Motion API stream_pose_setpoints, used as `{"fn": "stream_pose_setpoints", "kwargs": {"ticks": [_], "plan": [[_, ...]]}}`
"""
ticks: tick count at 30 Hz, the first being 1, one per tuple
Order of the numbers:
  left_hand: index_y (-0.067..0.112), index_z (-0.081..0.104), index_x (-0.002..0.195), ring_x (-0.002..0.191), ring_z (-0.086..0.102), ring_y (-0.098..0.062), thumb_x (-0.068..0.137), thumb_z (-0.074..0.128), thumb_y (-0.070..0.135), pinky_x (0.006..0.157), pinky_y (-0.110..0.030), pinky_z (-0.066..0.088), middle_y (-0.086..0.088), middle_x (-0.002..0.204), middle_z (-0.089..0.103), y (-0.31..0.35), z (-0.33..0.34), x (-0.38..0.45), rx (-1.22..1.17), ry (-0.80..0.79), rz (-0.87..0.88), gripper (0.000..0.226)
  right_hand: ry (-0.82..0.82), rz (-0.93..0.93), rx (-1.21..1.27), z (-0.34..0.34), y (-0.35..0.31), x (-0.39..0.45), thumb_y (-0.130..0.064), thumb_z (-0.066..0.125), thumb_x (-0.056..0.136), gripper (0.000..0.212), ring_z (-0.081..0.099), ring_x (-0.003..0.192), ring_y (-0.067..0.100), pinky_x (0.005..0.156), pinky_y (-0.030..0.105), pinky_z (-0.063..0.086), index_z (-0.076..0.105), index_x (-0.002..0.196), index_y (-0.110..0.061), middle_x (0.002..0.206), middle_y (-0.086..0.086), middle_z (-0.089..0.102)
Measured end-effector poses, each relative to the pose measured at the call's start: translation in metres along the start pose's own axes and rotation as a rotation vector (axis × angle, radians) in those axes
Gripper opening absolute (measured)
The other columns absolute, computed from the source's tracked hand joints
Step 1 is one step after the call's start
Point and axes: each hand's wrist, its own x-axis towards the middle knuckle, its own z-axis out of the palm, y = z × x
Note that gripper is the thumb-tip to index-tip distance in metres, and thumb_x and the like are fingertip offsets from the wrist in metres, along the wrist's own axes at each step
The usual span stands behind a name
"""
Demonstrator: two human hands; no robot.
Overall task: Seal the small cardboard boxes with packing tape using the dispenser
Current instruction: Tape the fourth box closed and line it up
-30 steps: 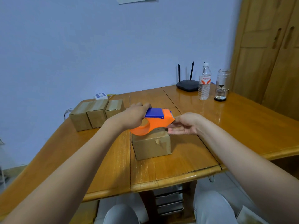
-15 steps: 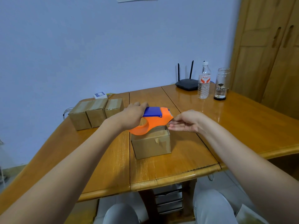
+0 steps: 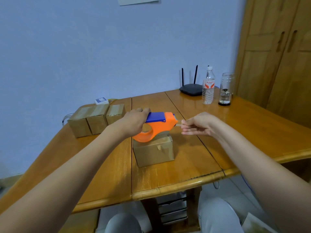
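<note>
A small cardboard box [image 3: 154,151] stands on the wooden table [image 3: 176,175] in front of me. Just above its top is an orange and blue tape dispenser [image 3: 158,126], and my left hand [image 3: 134,121] grips its handle end. My right hand [image 3: 197,124] is to the right of the dispenser's nose, with thumb and forefinger pinched on the free end of the clear tape [image 3: 179,123], which is drawn out a short way. Three more small boxes [image 3: 96,119] stand in a row at the far left of the table.
At the back right of the table stand a black router [image 3: 191,89], a plastic water bottle [image 3: 208,86] and a glass jar [image 3: 226,89]. A small white and blue packet [image 3: 101,100] lies behind the row of boxes. A wooden wardrobe [image 3: 277,52] fills the right side.
The dispenser has lifted slightly off the box top. My right hand has moved right and up from the box's edge and now pinches the tape end, pulling it out from the nose.
</note>
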Motion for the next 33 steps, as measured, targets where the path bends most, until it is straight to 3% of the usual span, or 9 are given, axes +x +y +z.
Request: {"fn": "stream_pose_setpoints", "kwargs": {"ticks": [5, 12, 15, 18, 21, 28, 33], "plan": [[0.017, 0.044, 0.124, 0.084, 0.048, -0.022, 0.089, 0.043, -0.003, 0.078, -0.037, 0.036, -0.004, 0.096, 0.051, -0.006, -0.001, -0.003, 0.001, 0.003, -0.040, 0.040, 0.046, 0.000, -0.044, -0.012, -0.004, 0.000, 0.001, 0.066, 0.093, 0.013, 0.073, 0.058, 0.020, 0.054, 0.031, 0.062, 0.065, 0.102, 0.011, 0.069, 0.016, 0.073], [0.017, 0.044, 0.118, 0.079, 0.050, -0.017, 0.091, 0.046, -0.005, 0.063, -0.027, 0.035, -0.002, 0.092, 0.048, -0.020, -0.004, -0.013, -0.099, 0.018, -0.078, 0.035, 0.018, 0.094, 0.020, -0.022, 0.023, 0.005, -0.002, 0.068, 0.092, 0.010, 0.073, 0.061, 0.019, 0.060, 0.033, 0.063, 0.067, 0.096, 0.008, 0.071, 0.014, 0.074], [0.012, 0.044, 0.125, 0.081, 0.051, -0.019, 0.092, 0.049, -0.004, 0.065, -0.026, 0.035, -0.007, 0.098, 0.053, -0.022, 0.001, -0.016, -0.152, 0.044, -0.106, 0.038, -0.068, 0.131, 0.127, -0.014, 0.036, 0.009, -0.003, 0.069, 0.091, 0.017, 0.072, 0.068, 0.019, 0.061, 0.033, 0.063, 0.068, 0.104, 0.006, 0.076, 0.013, 0.074], [0.012, 0.044, 0.127, 0.077, 0.050, -0.016, 0.093, 0.050, -0.003, 0.059, -0.020, 0.033, -0.008, 0.098, 0.056, -0.023, 0.005, -0.019, -0.189, 0.067, -0.116, 0.038, -0.127, 0.174, 0.289, -0.007, 0.048, 0.012, -0.005, 0.069, 0.090, 0.014, 0.071, 0.068, 0.018, 0.062, 0.033, 0.063, 0.068, 0.100, 0.005, 0.075, 0.011, 0.072], [0.012, 0.043, 0.129, 0.077, 0.051, -0.015, 0.094, 0.051, -0.002, 0.059, -0.018, 0.033, -0.009, 0.100, 0.057, -0.023, 0.006, -0.019, -0.200, 0.074, -0.109, 0.038, -0.152, 0.205, 0.311, 0.000, 0.058, 0.014, -0.005, 0.069, 0.089, 0.019, 0.070, 0.060, 0.015, 0.058, 0.029, 0.061, 0.068, 0.105, 0.005, 0.070, 0.009, 0.069], [0.013, 0.042, 0.130, 0.084, 0.055, -0.020, 0.094, 0.054, -0.002, 0.061, -0.018, 0.035, -0.012, 0.104, 0.059, -0.022, 0.006, -0.018, -0.202, 0.060, -0.103, 0.041, -0.163, 0.217, 0.351, 0.008, 0.070, 0.017, -0.002, 0.070, 0.088, 0.023, 0.072, 0.062, 0.017, 0.060, 0.032, 0.062, 0.067, 0.109, 0.005, 0.073, 0.011, 0.072], [0.013, 0.042, 0.130, 0.085, 0.055, -0.020, 0.093, 0.054, -0.003, 0.062, -0.017, 0.035, -0.010, 0.105, 0.059, -0.020, 0.007, -0.019, -0.203, 0.065, -0.102, 0.042, -0.123, 0.169, 0.371, 0.017, 0.076, 0.018, 0.001, 0.068, 0.090, 0.019, 0.067, 0.085, 0.024, 0.070, 0.039, 0.064, 0.064, 0.108, 0.007, 0.090, 0.018, 0.068]]}}
